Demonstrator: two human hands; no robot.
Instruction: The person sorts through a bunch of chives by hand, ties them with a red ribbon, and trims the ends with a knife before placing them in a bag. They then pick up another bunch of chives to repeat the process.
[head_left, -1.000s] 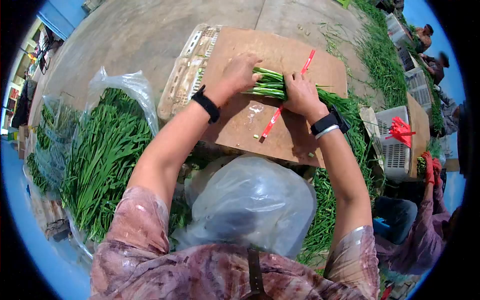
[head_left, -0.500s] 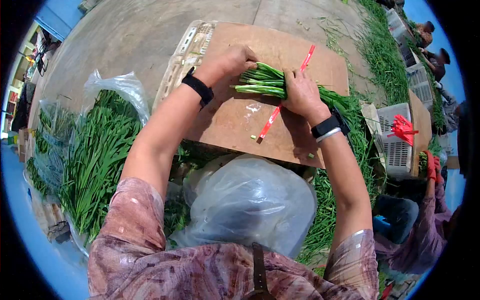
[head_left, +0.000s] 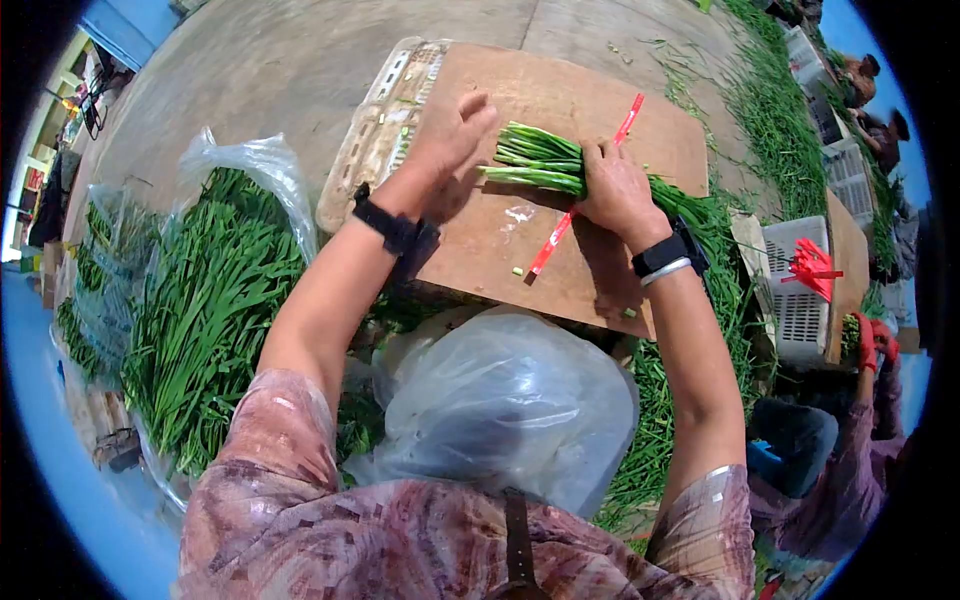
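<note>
A bundle of garlic chives (head_left: 540,165) lies across the brown board (head_left: 480,245), its pale cut ends facing left. My right hand (head_left: 615,190) is wrapped over the bundle and holds it down. Under the bundle runs a red strip with white marks (head_left: 550,243), slanting across the board with both ends showing. My left hand (head_left: 458,132) is just left of the cut ends, apart from them, its fingers loosely parted with nothing visible in them. The leafy part of the bundle trails off the board's right side.
A crate (head_left: 345,165) supports the board. Clear plastic (head_left: 510,390) covers something before me. At left, greens (head_left: 210,310) fill a plastic bag. On the right are piled greens (head_left: 775,130), a white crate (head_left: 795,255) with red strips (head_left: 812,268), and a co-worker's red-gloved hands (head_left: 875,342).
My left hand has let go of the bundle's cut ends and drawn back to the left. My right hand stays on the bundle. The whole view has shifted slightly.
</note>
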